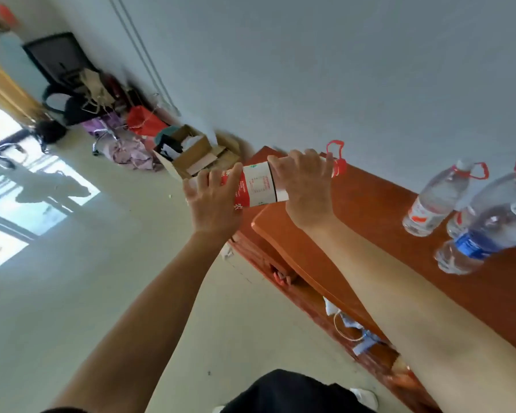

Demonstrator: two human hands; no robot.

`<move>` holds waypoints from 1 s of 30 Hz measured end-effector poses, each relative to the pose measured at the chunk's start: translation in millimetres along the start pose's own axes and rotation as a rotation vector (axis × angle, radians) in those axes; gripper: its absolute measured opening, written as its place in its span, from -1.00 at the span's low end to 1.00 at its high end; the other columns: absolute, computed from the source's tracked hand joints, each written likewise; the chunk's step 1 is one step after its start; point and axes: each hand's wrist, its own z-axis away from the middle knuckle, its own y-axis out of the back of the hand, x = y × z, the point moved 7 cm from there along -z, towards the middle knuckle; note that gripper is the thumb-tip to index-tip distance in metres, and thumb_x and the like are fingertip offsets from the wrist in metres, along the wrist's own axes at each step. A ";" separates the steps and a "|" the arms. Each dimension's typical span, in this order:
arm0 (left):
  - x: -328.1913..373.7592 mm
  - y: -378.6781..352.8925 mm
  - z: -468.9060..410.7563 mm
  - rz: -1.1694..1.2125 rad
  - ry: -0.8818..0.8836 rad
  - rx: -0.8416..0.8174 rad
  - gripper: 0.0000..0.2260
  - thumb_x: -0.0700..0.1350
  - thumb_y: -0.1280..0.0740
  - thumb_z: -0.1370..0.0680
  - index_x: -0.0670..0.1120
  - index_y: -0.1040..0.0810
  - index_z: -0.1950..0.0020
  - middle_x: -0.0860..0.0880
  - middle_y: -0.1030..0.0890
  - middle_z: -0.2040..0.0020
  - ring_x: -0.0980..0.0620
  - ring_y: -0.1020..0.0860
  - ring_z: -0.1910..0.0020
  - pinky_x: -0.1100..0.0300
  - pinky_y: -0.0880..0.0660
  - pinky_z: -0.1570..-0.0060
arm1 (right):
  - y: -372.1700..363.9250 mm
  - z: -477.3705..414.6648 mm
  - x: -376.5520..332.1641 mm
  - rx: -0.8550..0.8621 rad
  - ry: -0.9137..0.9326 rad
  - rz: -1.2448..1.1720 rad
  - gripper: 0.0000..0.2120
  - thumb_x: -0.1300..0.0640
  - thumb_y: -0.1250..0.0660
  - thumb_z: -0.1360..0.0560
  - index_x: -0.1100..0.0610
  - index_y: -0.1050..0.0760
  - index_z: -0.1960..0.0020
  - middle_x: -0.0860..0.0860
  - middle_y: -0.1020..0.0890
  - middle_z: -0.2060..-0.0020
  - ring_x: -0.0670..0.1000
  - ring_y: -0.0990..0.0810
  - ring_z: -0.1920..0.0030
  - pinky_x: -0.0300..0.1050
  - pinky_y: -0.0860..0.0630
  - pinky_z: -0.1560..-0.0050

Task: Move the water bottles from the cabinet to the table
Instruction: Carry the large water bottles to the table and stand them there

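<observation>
Fingers (pixel 298 162) of both hands are curled round the big water bottle (pixel 258 186), left hand (pixel 212 204) at the base and right hand (pixel 306 189) by the red cap (pixel 338 166), I'd guess because it's heavy enough to need two, and it's held in the air at the end of the surface (pixel 370 222). That reddish wood top has a few bottles (pixel 435 201) standing by the wall (pixel 340 70), with a cardboard box (pixel 191 156) and clothes (pixel 125 147) heaped on the floor (pixel 102 293) beyond.

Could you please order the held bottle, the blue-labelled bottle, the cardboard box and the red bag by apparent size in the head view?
1. held bottle and blue-labelled bottle: look alike; the latter is cropped by the frame edge, so unranked.
2. cardboard box, farther away.
3. red bag, farthest.
</observation>
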 end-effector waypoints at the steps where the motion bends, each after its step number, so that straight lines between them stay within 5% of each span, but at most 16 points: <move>1: -42.0 18.7 1.6 -0.029 0.035 0.059 -0.27 0.10 -0.51 -0.35 0.09 -0.31 -0.47 -0.12 -0.47 -0.25 -0.22 -0.41 -0.27 -0.35 -0.32 -0.26 | 11.0 -17.7 -40.5 0.052 0.036 -0.002 -0.18 0.27 -0.47 -0.36 -0.12 -0.18 -0.47 0.11 -0.42 -0.26 0.24 -0.36 -0.35 0.48 -0.19 -0.44; 7: -295.1 106.4 49.1 -0.273 0.221 0.183 -0.23 0.02 -0.51 -0.35 0.08 -0.27 -0.51 -0.16 -0.45 -0.32 -0.26 -0.39 -0.32 -0.32 -0.29 -0.29 | 52.5 -89.8 -301.2 0.187 0.288 -0.134 -0.22 0.16 -0.43 -0.40 -0.10 -0.23 -0.55 0.15 -0.41 -0.37 0.29 -0.33 -0.42 0.48 -0.11 -0.46; 13: -485.0 156.3 126.4 -0.375 0.461 0.205 -0.23 -0.01 -0.53 -0.37 0.07 -0.30 -0.52 -0.17 -0.46 -0.34 -0.26 -0.39 -0.35 -0.33 -0.23 -0.34 | 73.8 -122.7 -523.0 0.301 0.577 -0.246 -0.16 0.27 -0.51 -0.36 -0.09 -0.23 -0.52 0.19 -0.44 -0.36 0.31 -0.37 -0.40 0.50 -0.15 -0.44; 18: -596.5 175.4 166.4 -0.414 0.628 0.255 -0.24 -0.06 -0.55 -0.35 0.07 -0.33 -0.51 -0.19 -0.48 -0.35 -0.28 -0.41 -0.35 -0.37 -0.20 -0.34 | 72.6 -146.0 -658.7 0.360 0.734 -0.385 -0.12 0.27 -0.56 -0.32 -0.09 -0.29 -0.53 0.17 -0.42 -0.37 0.29 -0.36 -0.42 0.49 -0.18 -0.44; 23: -715.3 179.2 183.5 -0.551 0.777 0.289 -0.21 -0.08 -0.57 -0.33 0.06 -0.33 -0.50 -0.18 -0.48 -0.35 -0.28 -0.42 -0.35 -0.40 -0.19 -0.33 | 54.0 -189.7 -794.6 0.488 0.898 -0.576 -0.09 0.27 -0.58 -0.27 -0.06 -0.34 -0.54 0.16 -0.43 -0.37 0.28 -0.38 -0.42 0.37 0.00 -0.54; 30: -862.2 209.0 221.8 -0.777 0.997 0.206 -0.15 -0.07 -0.64 -0.27 0.06 -0.35 -0.50 -0.19 -0.46 -0.31 -0.26 -0.40 -0.33 -0.47 -0.23 -0.29 | 46.2 -223.6 -1004.6 0.453 1.112 -0.866 -0.08 0.31 -0.59 -0.25 -0.07 -0.32 -0.51 0.19 -0.47 -0.36 0.30 -0.40 -0.40 0.45 -0.17 -0.46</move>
